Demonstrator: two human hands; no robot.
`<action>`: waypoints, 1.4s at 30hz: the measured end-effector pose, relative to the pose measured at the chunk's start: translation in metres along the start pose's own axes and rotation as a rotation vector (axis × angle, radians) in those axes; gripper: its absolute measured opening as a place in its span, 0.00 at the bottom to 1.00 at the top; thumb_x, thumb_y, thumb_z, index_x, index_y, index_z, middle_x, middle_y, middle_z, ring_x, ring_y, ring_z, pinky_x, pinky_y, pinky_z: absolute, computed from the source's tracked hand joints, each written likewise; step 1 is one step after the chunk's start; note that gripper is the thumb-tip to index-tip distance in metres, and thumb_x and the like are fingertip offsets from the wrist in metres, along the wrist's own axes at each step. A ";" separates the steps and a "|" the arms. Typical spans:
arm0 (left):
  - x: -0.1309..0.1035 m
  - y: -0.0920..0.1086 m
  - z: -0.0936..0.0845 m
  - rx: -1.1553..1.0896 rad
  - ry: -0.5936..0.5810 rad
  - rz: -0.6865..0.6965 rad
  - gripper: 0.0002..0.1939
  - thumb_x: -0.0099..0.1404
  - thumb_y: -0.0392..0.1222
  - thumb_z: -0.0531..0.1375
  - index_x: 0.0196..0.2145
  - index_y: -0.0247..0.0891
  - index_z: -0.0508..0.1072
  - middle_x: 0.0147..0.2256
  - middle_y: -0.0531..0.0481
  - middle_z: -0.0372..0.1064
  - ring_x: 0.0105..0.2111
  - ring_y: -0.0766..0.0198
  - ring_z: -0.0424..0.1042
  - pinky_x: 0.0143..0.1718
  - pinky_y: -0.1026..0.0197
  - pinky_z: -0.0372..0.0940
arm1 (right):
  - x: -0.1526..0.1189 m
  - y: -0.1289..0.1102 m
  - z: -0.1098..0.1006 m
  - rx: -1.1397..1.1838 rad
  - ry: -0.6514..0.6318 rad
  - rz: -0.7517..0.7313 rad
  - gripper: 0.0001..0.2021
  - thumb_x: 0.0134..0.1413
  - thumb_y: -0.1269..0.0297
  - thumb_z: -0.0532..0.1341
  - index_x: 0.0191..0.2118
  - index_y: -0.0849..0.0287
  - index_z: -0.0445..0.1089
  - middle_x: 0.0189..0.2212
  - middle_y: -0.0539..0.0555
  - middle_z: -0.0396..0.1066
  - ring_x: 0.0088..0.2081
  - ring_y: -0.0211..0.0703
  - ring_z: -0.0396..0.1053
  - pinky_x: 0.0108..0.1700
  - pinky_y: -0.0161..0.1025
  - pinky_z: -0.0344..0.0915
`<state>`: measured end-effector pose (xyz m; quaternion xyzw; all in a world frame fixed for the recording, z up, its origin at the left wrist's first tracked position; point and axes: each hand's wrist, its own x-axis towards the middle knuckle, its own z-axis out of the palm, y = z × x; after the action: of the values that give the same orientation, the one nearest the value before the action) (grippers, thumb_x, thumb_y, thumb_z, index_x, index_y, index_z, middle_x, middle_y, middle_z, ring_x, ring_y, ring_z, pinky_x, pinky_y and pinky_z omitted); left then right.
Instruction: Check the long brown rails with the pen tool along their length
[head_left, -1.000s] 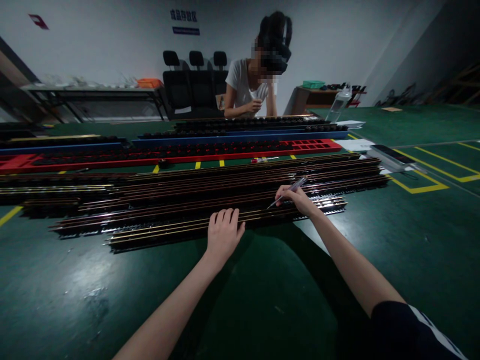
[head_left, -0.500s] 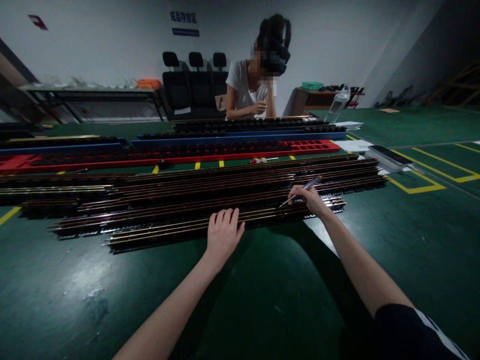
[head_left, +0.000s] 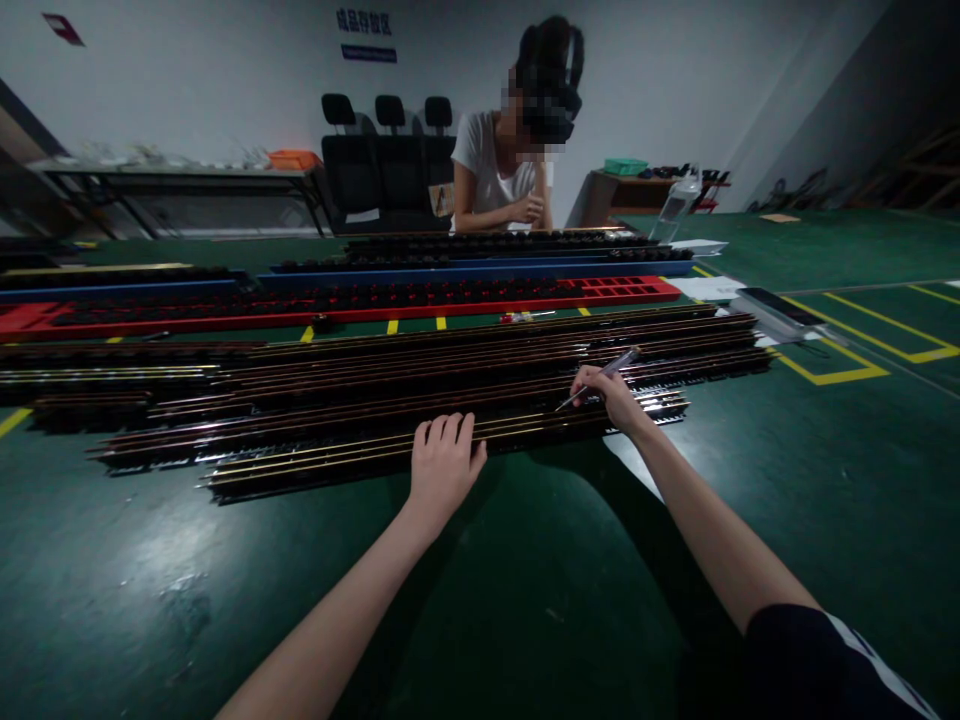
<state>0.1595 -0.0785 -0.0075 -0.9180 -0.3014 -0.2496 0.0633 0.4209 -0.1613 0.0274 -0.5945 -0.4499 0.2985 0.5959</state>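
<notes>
Resting the left hand (head_left: pixel 446 462) at twelve o'clock, straight ahead, on top of a long black-and-gold strip (head_left: pixel 322 472) on a green table (head_left: pixel 225 590). Bending the left fingers over the strip, almost side by side, and holding the thumb out, away from them. Pinching a thin tool (head_left: pixel 621 361) in the right hand (head_left: pixel 611 392), toward one o'clock, with the thumb and fingers clamped on it. Pointing its tip down and left at the same strip, too small to tell whether touching. Seeing, close behind, lots more dark, shiny strips (head_left: pixel 420 368), spread from ten o'clock to past one. Finding a flat black thing like a phone (head_left: pixel 780 305) on a pale block (head_left: pixel 787 326) just beside their right end. Seeing, past the strips, a small red-handled tool (head_left: pixel 517 318) at twelve o'clock, then a long red tray (head_left: pixel 666 290) with black parts in it, then a blue tray (head_left: pixel 480 270). Spotting a clear bottle (head_left: pixel 675 205) at one o'clock. Seeing, farther off at twelve o'clock, another person (head_left: pixel 495 175) with bent head. Finding, by the wall (head_left: pixel 247 80), black chairs (head_left: pixel 349 170) and an orange bin (head_left: pixel 294 160) at eleven o'clock, and a green bin (head_left: pixel 625 165) toward one.
</notes>
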 end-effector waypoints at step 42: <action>0.000 -0.002 -0.001 0.010 -0.019 0.023 0.23 0.67 0.51 0.49 0.50 0.33 0.71 0.46 0.38 0.71 0.46 0.48 0.69 0.48 0.44 0.60 | -0.007 -0.004 0.048 -0.074 -0.119 -0.121 0.13 0.53 0.56 0.58 0.26 0.59 0.68 0.20 0.50 0.68 0.26 0.40 0.68 0.35 0.39 0.62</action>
<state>0.1578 -0.0770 -0.0071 -0.9235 -0.2928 -0.2384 0.0678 0.3745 -0.1469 0.0246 -0.5691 -0.5304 0.2796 0.5627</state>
